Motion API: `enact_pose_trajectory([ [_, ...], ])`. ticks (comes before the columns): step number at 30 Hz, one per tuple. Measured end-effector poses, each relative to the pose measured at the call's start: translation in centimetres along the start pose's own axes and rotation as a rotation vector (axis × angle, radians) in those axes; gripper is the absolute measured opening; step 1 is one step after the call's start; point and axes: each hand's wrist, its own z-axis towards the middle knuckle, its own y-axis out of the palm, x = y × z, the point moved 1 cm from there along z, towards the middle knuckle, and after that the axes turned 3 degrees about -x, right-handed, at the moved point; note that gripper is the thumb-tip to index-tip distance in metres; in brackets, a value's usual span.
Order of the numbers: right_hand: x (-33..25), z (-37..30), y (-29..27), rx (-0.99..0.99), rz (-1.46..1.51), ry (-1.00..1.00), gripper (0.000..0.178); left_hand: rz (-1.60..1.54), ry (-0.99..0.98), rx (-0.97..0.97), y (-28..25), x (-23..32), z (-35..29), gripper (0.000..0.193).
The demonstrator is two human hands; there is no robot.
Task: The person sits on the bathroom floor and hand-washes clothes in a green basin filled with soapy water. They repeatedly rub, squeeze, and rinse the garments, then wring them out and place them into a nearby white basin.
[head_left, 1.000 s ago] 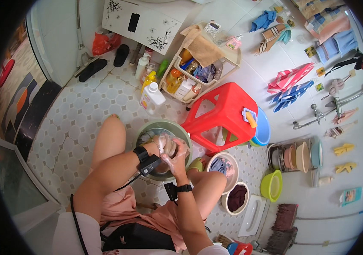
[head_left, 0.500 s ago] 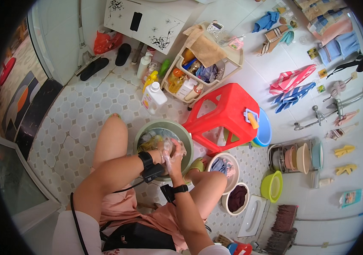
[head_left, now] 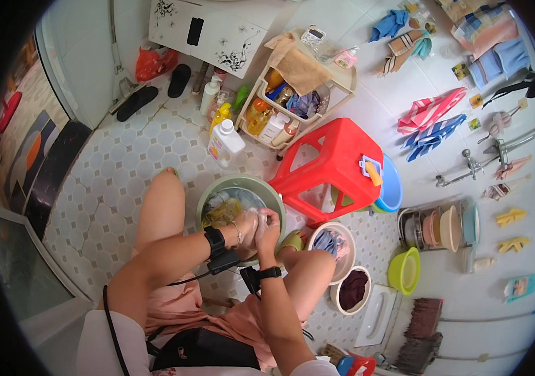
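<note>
My left hand point(head_left: 247, 225) and my right hand point(head_left: 270, 227) meet over the right part of a round green basin point(head_left: 280, 199) on the floor. Both are closed, fingers curled together around a pale, soapy wet cloth point(head_left: 259, 219), mostly hidden by the hands and suds. Beside them in the basin's water lies yellowish laundry point(head_left: 225, 212), with greyish fabric next to it. A band with a black device sits on each wrist, and a bracelet circles the left one.
A red plastic stool point(head_left: 343, 156) stands right of the basin, near a white detergent bottle point(head_left: 226, 145). Two pale tubs with clothes point(head_left: 333, 247) sit by my right knee. Beyond are a lime green basin point(head_left: 403, 272), a beige shelf cart point(head_left: 317, 119) and black slippers point(head_left: 137, 103).
My hands have drawn closer together and slightly lower over the basin. The right hand's fingers, more stretched before, now curl in against the left hand.
</note>
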Motion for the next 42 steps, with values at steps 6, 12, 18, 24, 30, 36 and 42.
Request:
enact_pose_trajectory([
  [6,1.4,0.4,-1.4,0.199,0.397,0.101,0.012,0.088,-0.158,0.106,-1.1,1.4,1.2,0.041],
  [12,-3.1,-2.7,0.4,0.165,0.189,-0.089,0.017,-0.263,-0.14,0.078,0.1,0.9,0.0,0.042],
  [18,-3.4,-2.0,0.2,0.185,-0.221,-0.144,0.026,-0.338,-0.307,0.099,0.5,-0.9,0.3,0.039],
  [24,-1.9,-1.1,0.1,0.165,-0.309,-0.125,0.028,-0.275,-0.174,0.125,0.0,1.0,-0.2,0.035],
  [30,-3.8,-2.6,0.1,0.049,-0.311,-0.232,0.028,-0.348,-0.199,0.053,0.1,-1.3,0.3,0.033],
  [36,-1.4,-1.6,-0.5,0.105,-0.377,-0.137,0.028,0.346,0.073,-0.008,2.2,-4.9,0.2,0.031],
  [42,-0.8,0.3,-2.5,0.131,-0.051,-0.008,0.033,-0.14,-0.211,-0.388,-0.9,1.0,-0.3,0.046],
])
